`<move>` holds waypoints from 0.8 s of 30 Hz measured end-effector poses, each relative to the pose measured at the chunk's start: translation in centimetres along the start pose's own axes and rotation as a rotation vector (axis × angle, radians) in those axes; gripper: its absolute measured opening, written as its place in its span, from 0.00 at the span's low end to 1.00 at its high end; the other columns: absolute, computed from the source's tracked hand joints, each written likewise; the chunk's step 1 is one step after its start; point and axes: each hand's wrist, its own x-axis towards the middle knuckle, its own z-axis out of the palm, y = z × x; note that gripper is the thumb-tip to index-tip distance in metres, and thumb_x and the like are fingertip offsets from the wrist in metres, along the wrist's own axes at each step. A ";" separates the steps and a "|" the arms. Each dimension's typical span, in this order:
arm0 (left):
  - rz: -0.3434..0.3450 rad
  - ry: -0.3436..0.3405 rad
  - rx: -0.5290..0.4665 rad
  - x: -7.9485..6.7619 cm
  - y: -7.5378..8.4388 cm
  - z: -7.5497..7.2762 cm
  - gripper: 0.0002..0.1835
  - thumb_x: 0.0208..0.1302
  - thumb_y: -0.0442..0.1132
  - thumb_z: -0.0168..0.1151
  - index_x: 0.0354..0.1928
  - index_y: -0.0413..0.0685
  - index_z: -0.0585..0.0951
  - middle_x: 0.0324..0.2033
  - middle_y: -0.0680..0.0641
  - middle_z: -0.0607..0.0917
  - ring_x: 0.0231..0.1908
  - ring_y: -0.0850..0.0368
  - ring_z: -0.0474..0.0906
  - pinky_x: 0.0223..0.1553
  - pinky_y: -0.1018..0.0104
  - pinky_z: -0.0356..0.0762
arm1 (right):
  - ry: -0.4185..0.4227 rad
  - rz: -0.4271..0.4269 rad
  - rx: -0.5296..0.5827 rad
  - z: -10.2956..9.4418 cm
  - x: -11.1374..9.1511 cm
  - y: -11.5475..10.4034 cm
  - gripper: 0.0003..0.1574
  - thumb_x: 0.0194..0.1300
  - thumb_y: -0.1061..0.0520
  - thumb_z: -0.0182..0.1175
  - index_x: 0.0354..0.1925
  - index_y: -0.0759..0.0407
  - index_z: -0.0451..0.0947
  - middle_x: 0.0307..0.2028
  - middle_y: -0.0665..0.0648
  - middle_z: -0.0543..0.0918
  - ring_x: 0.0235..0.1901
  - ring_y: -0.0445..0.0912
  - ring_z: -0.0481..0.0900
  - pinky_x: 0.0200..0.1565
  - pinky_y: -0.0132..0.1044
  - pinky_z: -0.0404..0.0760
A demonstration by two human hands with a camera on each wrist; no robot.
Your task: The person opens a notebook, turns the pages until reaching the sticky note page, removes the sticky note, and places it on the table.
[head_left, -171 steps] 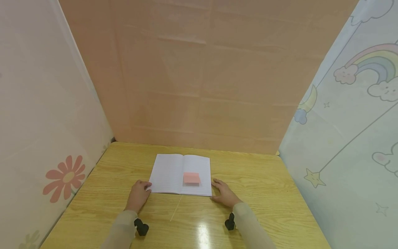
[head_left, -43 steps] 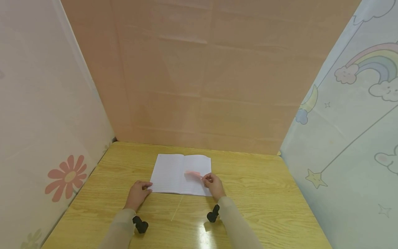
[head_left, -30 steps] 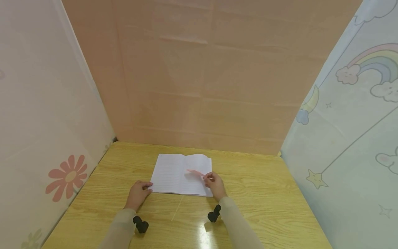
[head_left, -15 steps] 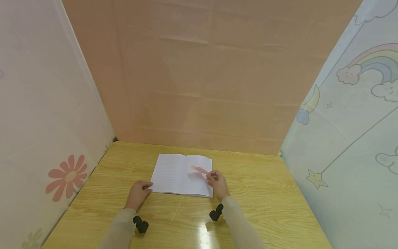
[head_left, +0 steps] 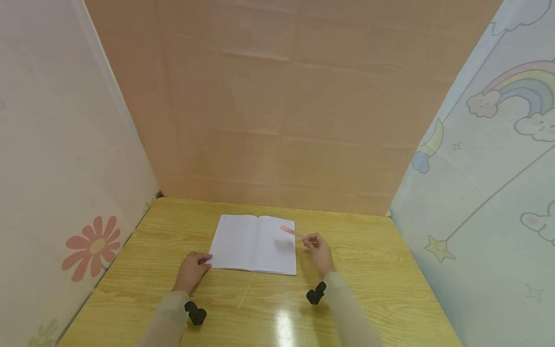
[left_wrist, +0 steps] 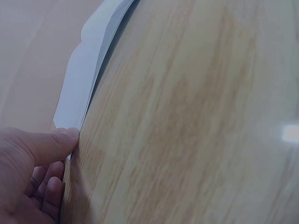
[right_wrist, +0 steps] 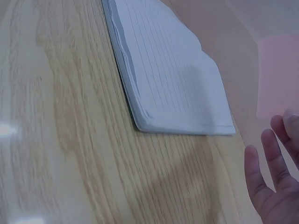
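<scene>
A notebook [head_left: 234, 243] with lined white pages lies open on the wooden table. My left hand [head_left: 191, 271] pinches its near left corner; in the left wrist view the thumb [left_wrist: 56, 144] lies over the page edge and the other fingers curl below. My right hand [head_left: 319, 253] is just off the notebook's right edge, raised, pinching a pink sticky note [head_left: 292, 231] by one end. The note tilts up over the right page and casts a shadow there. In the right wrist view, the note [right_wrist: 280, 77] stands between thumb and forefinger, the remaining fingers spread loosely.
A thin pale ribbon [head_left: 246, 290] runs from the notebook's spine toward me across the table [head_left: 368, 279]. An orange-brown sheet [head_left: 277, 120] closes off the back. Patterned cloth walls [head_left: 477, 193] flank both sides. Each wrist carries a black mount [head_left: 196, 313].
The pink sticky note, earlier lying on the right page, has been peeled up by my right hand and carried rightward past the page edge. My left hand stays at its corner.
</scene>
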 end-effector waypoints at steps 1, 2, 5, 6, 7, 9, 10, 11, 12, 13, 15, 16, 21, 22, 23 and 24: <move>0.000 -0.001 0.000 0.0 0.0 0.0 0.14 0.59 0.31 0.65 0.48 0.39 0.84 0.46 0.38 0.79 0.49 0.44 0.77 0.52 0.47 0.75 | 0.000 0.006 -0.010 -0.5 0.1 0.1 0.09 0.69 0.59 0.58 0.44 0.64 0.74 0.45 0.65 0.80 0.49 0.63 0.79 0.47 0.45 0.83; -0.001 -0.001 0.000 0.0 0.0 0.0 0.14 0.59 0.31 0.65 0.48 0.39 0.84 0.46 0.38 0.79 0.49 0.44 0.77 0.53 0.47 0.75 | -0.001 0.010 -0.025 -0.9 0.2 0.2 0.09 0.69 0.59 0.57 0.45 0.63 0.75 0.45 0.64 0.80 0.49 0.63 0.79 0.47 0.44 0.84; -0.002 -0.003 0.002 0.0 0.0 0.0 0.14 0.59 0.31 0.65 0.48 0.39 0.84 0.46 0.39 0.79 0.49 0.44 0.77 0.52 0.47 0.75 | 0.006 0.028 -0.053 -2.4 0.4 0.6 0.09 0.69 0.58 0.57 0.45 0.61 0.75 0.47 0.63 0.80 0.50 0.61 0.79 0.47 0.41 0.83; -0.003 -0.003 0.002 0.0 0.0 0.0 0.14 0.59 0.31 0.65 0.48 0.39 0.84 0.46 0.39 0.79 0.48 0.44 0.77 0.52 0.47 0.75 | 0.009 0.030 -0.059 -2.8 0.4 0.7 0.09 0.70 0.58 0.57 0.46 0.61 0.75 0.47 0.64 0.80 0.50 0.60 0.79 0.47 0.41 0.83; -0.001 -0.004 0.002 0.0 0.0 0.0 0.14 0.59 0.31 0.65 0.48 0.39 0.84 0.46 0.39 0.79 0.48 0.44 0.77 0.52 0.47 0.75 | 0.014 0.034 -0.066 -3.2 0.4 0.8 0.10 0.70 0.58 0.57 0.46 0.61 0.75 0.47 0.64 0.80 0.50 0.60 0.79 0.48 0.42 0.83; 0.000 -0.004 0.003 0.0 0.0 0.0 0.14 0.60 0.31 0.65 0.48 0.39 0.84 0.46 0.38 0.79 0.49 0.44 0.77 0.52 0.47 0.75 | 0.023 0.037 -0.073 -4.0 0.4 1.1 0.09 0.70 0.58 0.57 0.46 0.62 0.75 0.48 0.64 0.80 0.51 0.60 0.79 0.48 0.43 0.83; -0.001 -0.004 0.000 0.0 0.0 0.0 0.14 0.60 0.31 0.65 0.48 0.39 0.84 0.47 0.38 0.79 0.49 0.44 0.77 0.52 0.46 0.75 | 0.027 0.037 -0.077 -4.4 0.3 1.2 0.10 0.70 0.59 0.56 0.46 0.62 0.75 0.48 0.64 0.80 0.50 0.60 0.79 0.48 0.44 0.83; -0.004 -0.004 -0.003 0.0 0.0 0.0 0.14 0.60 0.31 0.65 0.49 0.39 0.84 0.47 0.38 0.79 0.49 0.43 0.77 0.52 0.46 0.75 | 0.028 0.038 -0.085 -4.7 0.3 1.5 0.10 0.70 0.58 0.56 0.46 0.63 0.74 0.48 0.65 0.80 0.50 0.60 0.79 0.48 0.45 0.83; -0.003 -0.004 -0.003 0.0 0.0 0.0 0.14 0.60 0.31 0.65 0.49 0.39 0.84 0.47 0.38 0.79 0.49 0.43 0.77 0.52 0.46 0.75 | 0.032 0.043 -0.095 -5.0 0.3 1.6 0.10 0.70 0.59 0.56 0.46 0.63 0.74 0.48 0.64 0.80 0.50 0.60 0.79 0.48 0.45 0.83; -0.004 -0.003 -0.003 0.0 0.0 0.0 0.14 0.60 0.31 0.65 0.49 0.39 0.84 0.47 0.38 0.79 0.49 0.43 0.77 0.53 0.46 0.75 | 0.036 0.049 -0.104 -5.2 0.3 1.7 0.10 0.70 0.59 0.56 0.46 0.63 0.75 0.48 0.64 0.80 0.49 0.59 0.79 0.48 0.46 0.83; -0.004 -0.004 -0.004 0.0 0.0 0.0 0.14 0.60 0.32 0.65 0.49 0.39 0.84 0.48 0.38 0.79 0.50 0.43 0.77 0.53 0.46 0.75 | 0.043 0.064 -0.122 -5.6 0.2 2.1 0.10 0.70 0.58 0.57 0.46 0.62 0.75 0.47 0.64 0.80 0.48 0.58 0.80 0.46 0.45 0.83; -0.002 -0.005 -0.004 0.0 0.0 0.0 0.14 0.60 0.32 0.65 0.49 0.39 0.84 0.47 0.37 0.79 0.49 0.43 0.77 0.52 0.46 0.75 | 0.047 0.071 -0.127 -5.9 0.3 2.3 0.10 0.70 0.58 0.57 0.45 0.62 0.75 0.47 0.64 0.80 0.47 0.58 0.80 0.45 0.43 0.84; 0.009 -0.003 0.006 0.1 0.0 0.0 0.14 0.60 0.32 0.65 0.48 0.39 0.84 0.47 0.37 0.79 0.49 0.42 0.77 0.53 0.46 0.75 | 0.039 0.092 -0.143 -6.7 0.4 3.4 0.09 0.69 0.58 0.57 0.44 0.64 0.75 0.44 0.65 0.80 0.41 0.54 0.81 0.37 0.37 0.82; 0.009 -0.002 0.007 0.1 -0.1 0.0 0.14 0.60 0.32 0.65 0.48 0.39 0.85 0.47 0.38 0.79 0.50 0.42 0.77 0.53 0.46 0.75 | 0.036 0.093 -0.150 -6.8 0.4 3.6 0.09 0.69 0.58 0.57 0.44 0.64 0.75 0.44 0.65 0.80 0.39 0.53 0.81 0.36 0.36 0.81; 0.009 0.000 0.008 0.0 -0.1 0.0 0.14 0.59 0.32 0.66 0.48 0.39 0.85 0.47 0.38 0.79 0.50 0.42 0.77 0.53 0.46 0.75 | 0.032 0.095 -0.155 -6.9 0.4 3.8 0.09 0.70 0.58 0.57 0.44 0.64 0.75 0.44 0.65 0.80 0.38 0.52 0.81 0.35 0.36 0.80; 0.008 0.000 0.008 0.0 -0.1 0.0 0.14 0.59 0.32 0.66 0.48 0.39 0.85 0.47 0.38 0.79 0.50 0.42 0.77 0.53 0.46 0.75 | 0.031 0.095 -0.160 -6.9 0.4 3.9 0.10 0.70 0.58 0.57 0.45 0.64 0.75 0.44 0.65 0.80 0.36 0.51 0.80 0.34 0.35 0.79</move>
